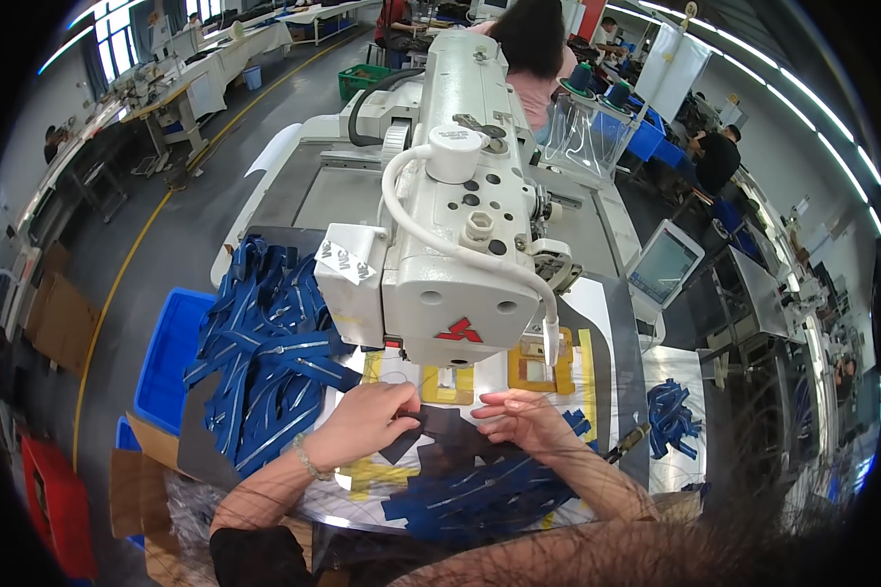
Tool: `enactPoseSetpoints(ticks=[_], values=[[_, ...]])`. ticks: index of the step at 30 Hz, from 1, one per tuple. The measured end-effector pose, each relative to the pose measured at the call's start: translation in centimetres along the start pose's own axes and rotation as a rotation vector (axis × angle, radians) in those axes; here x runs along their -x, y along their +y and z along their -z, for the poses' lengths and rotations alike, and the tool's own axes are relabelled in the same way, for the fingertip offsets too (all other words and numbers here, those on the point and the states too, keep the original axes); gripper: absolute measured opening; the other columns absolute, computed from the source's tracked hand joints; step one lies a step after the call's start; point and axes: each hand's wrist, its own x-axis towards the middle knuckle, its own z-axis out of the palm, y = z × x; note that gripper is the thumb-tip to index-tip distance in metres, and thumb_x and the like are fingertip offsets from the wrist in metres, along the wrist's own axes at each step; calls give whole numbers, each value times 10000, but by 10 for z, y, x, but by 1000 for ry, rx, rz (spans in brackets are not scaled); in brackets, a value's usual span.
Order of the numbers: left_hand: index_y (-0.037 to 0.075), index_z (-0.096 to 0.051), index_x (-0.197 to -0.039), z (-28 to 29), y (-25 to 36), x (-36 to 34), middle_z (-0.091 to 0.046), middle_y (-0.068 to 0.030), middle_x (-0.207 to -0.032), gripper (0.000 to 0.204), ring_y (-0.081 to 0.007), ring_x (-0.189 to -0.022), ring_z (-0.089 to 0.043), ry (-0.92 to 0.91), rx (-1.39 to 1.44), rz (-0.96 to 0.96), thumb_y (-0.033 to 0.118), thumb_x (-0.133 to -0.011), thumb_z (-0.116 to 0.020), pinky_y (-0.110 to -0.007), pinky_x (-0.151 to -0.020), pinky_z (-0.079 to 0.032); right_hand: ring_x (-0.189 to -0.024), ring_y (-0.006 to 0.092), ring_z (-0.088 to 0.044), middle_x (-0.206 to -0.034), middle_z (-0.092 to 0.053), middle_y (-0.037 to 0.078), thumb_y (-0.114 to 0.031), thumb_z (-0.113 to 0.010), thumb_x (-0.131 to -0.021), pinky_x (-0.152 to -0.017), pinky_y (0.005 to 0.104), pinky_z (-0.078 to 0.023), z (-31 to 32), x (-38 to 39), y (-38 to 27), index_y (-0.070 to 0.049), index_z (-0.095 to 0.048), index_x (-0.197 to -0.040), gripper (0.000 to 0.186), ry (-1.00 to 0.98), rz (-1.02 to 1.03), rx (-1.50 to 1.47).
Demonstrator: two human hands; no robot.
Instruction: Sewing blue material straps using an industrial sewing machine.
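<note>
My left hand, a beaded bracelet at its wrist, is in front of the white sewing machine's head. Its fingers curl toward the thumb beside a small dark fabric piece; what they pinch, if anything, is hidden. Across from it, my right hand has its fingers apart, with nothing seen between them. Two yellow-edged frames lie just beyond the hands. Several dark fabric pieces are spread between and below the hands. Blue zipper strips lie at the near edge, close to my right forearm.
A big heap of blue zipper strips covers the left side, beside a blue bin. Blue pieces are bunched on the right. A screen and thread cones stand near the machine. Other people work farther back.
</note>
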Motion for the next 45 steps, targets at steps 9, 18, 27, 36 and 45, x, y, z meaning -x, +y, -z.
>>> enactPoseSetpoints(ticks=[9, 18, 27, 36, 45], values=[[91, -534, -1108, 3, 29, -11, -551, 19, -722, 369, -79, -700, -535, -58, 558, 193, 126, -791, -721, -242, -703, -438, -559, 48, -458, -759, -551, 21, -131, -703, -809, -489, 214, -346, -31, -10, 7, -20, -645, -880, 144, -28, 419, 1173], [109, -562, -1169, -14, 20, -10, -578, -25, -707, 318, -146, -646, -549, 17, 936, 229, 91, -855, -606, -288, -613, -409, -697, 63, -471, -844, -539, 14, -85, -677, -833, -604, 213, -362, -9, -23, 15, 0, -647, -779, 105, -145, 163, 528], [154, -700, -961, -13, 6, -8, -627, -6, -790, 217, -184, -719, -585, 155, 402, -303, 56, -768, -683, -301, -633, -434, -685, 47, -460, -942, -510, -3, -108, -661, -853, -586, 191, -339, 0, -25, 24, -14, -653, -791, 113, -106, 66, 252], [117, -690, -891, -22, 1, -9, -630, 15, -801, 275, -170, -724, -586, 161, 437, -389, 97, -638, -797, -292, -627, -446, -798, 48, -476, -980, -481, 14, -60, -675, -837, -649, 189, -394, -6, -26, 24, 5, -619, -788, 98, -286, 217, 408], [43, -656, -732, -26, 15, -3, -666, -35, -823, 190, -140, -731, -622, 92, 749, -16, 35, -613, -804, -275, -652, -495, -702, 35, -477, -961, -461, 25, -66, -673, -839, -583, 178, -381, -4, -25, 24, 9, -596, -792, 117, -210, 335, 695]])
